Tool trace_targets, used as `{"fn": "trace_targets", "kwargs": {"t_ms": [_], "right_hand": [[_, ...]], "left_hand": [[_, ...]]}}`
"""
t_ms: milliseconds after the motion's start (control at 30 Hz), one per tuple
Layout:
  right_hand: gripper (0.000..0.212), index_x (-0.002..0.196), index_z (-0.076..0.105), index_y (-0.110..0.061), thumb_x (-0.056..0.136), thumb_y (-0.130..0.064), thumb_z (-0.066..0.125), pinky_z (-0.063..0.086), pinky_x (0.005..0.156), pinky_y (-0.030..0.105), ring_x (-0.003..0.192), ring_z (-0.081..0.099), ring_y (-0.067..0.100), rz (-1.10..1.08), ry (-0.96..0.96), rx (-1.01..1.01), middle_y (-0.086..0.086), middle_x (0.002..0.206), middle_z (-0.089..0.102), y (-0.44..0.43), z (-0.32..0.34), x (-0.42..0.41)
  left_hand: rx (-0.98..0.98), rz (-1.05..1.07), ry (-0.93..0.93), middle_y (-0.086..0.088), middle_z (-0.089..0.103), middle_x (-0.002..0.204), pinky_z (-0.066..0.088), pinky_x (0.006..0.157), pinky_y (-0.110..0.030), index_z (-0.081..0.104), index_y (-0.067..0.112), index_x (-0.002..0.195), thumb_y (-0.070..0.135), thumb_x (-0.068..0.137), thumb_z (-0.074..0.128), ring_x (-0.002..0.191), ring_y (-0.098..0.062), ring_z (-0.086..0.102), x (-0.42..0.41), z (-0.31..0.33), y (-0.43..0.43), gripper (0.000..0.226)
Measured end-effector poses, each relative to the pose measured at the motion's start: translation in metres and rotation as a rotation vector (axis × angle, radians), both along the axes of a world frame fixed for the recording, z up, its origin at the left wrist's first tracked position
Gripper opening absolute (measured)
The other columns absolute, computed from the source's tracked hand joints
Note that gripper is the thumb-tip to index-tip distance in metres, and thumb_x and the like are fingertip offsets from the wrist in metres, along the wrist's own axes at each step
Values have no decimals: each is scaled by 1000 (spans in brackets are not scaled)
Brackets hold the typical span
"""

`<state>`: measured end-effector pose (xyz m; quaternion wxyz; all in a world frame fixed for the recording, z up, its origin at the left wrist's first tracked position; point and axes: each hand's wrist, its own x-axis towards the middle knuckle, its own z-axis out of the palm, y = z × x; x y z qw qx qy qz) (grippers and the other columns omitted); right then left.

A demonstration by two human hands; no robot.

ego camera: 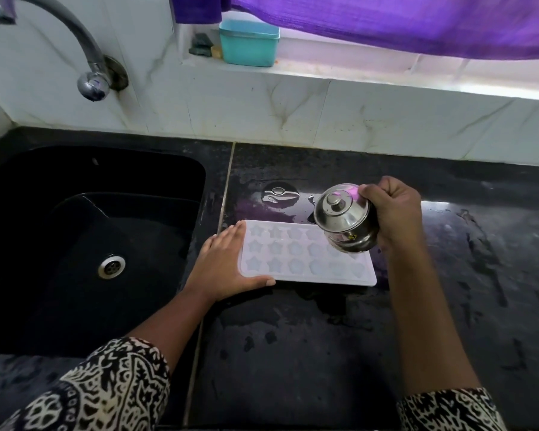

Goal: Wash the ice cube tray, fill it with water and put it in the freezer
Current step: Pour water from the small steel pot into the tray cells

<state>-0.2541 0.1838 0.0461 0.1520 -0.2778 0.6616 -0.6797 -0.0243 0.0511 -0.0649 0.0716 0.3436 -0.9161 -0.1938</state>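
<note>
head view: left hand (224, 262), fingers straight, steadies ice cube tray (293, 259); right hand (392, 213) grips tilted steel pot (343, 219) above it. risk: a fast pour overflows onto countertop (324, 337).

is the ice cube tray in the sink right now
No, the ice cube tray lies on the counter beside the sink.

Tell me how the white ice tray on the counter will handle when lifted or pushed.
The ice tray looks thin and translucent, perhaps silicone, so it may sag when lifted. The counter is wet, so it could slide if pushed.
</note>
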Motion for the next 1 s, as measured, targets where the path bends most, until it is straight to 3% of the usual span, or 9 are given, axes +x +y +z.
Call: {"fn": "trace_targets", "kwargs": {"t_ms": [1000], "right_hand": [[44,42,40,-26,74,-8,65,35,43,12,43,32,1,-18,97,46,-14,43,36,-2,1,-8]], "left_hand": [[3,2,31,6,14,163,6,121,-38,4,21,156,99,51,36,149,-10,11,-2,-5,-3,135]]}}
